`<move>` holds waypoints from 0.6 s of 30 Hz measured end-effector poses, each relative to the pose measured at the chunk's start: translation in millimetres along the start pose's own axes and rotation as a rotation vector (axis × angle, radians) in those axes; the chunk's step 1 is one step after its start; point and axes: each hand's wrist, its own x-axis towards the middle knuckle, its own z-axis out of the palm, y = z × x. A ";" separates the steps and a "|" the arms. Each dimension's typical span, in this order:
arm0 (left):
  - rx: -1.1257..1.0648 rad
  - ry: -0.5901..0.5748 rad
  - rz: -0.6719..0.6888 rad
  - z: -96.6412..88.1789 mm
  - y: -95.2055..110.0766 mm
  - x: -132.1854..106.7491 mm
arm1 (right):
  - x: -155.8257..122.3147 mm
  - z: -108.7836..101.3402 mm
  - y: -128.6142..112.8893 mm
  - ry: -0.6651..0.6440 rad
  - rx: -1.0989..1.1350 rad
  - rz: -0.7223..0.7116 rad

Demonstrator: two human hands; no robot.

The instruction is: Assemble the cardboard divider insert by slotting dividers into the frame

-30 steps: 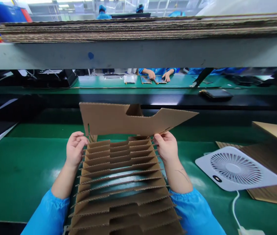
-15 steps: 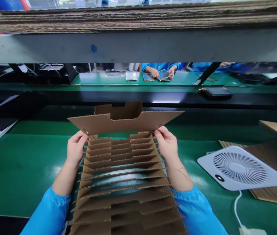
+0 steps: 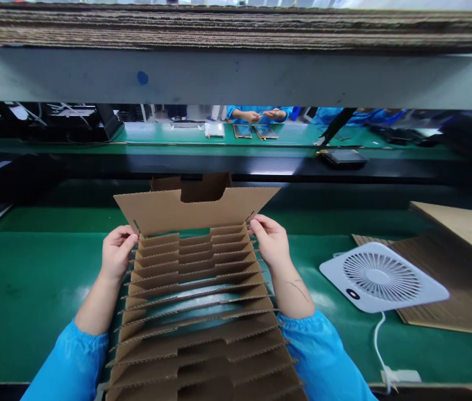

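A cardboard divider grid (image 3: 196, 312) of several parallel slotted sheets lies on the green belt (image 3: 31, 289) in front of me. At its far end a notched cardboard sheet (image 3: 165, 209) stands tilted over the grid. My left hand (image 3: 116, 250) pinches that sheet's lower left corner. My right hand (image 3: 270, 240) pinches its lower right corner. Both hands have their fingers closed on the sheet's edge, and both arms wear blue sleeves.
A white square fan (image 3: 380, 277) with a cord lies to the right, on flat cardboard sheets (image 3: 461, 267). A grey shelf (image 3: 236, 78) overhead carries a cardboard stack (image 3: 236, 28). Beyond, a co-worker's hands (image 3: 261, 115) rest by dark panels; a black device (image 3: 342, 157) sits on the ledge.
The notched sheet has swung from skewed, with its right end far out, to level and centred over the grid's far end. Both hands stayed at its lower corners.
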 end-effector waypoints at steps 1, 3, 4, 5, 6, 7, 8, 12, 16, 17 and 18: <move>0.009 -0.005 -0.006 -0.4 -1.1 0.2 | -0.3 0.0 0.0 -0.004 -0.005 0.005; 0.038 -0.018 0.014 -1.6 -3.2 1.3 | -0.5 0.1 0.7 -0.001 -0.008 0.019; 0.054 -0.026 0.042 -2.3 -4.1 2.1 | -0.3 0.2 1.3 0.007 -0.007 0.026; 0.069 -0.035 0.076 -3.2 -5.1 3.1 | 0.0 0.5 1.9 0.013 -0.005 0.032; 0.078 -0.043 0.112 -4.2 -5.8 4.1 | 0.4 0.9 2.6 0.019 -0.002 0.036; 0.084 -0.054 0.141 -5.1 -6.4 5.2 | 0.9 1.4 3.2 0.022 0.004 0.039; 0.088 -0.062 0.161 -6.0 -6.8 6.2 | 1.4 2.0 3.7 0.021 0.010 0.041; 0.091 -0.045 0.170 -8.3 -7.7 8.2 | 2.8 4.1 5.5 0.005 0.014 0.051; 0.068 -0.035 0.085 -9.7 -11.2 7.8 | 3.7 2.5 8.6 -0.018 -0.017 0.042; 0.061 -0.041 0.044 -10.1 -12.4 7.8 | 4.0 1.6 9.6 -0.027 -0.026 0.035; 0.057 -0.052 0.002 -10.5 -13.4 8.0 | 4.6 0.6 10.8 -0.036 -0.034 0.029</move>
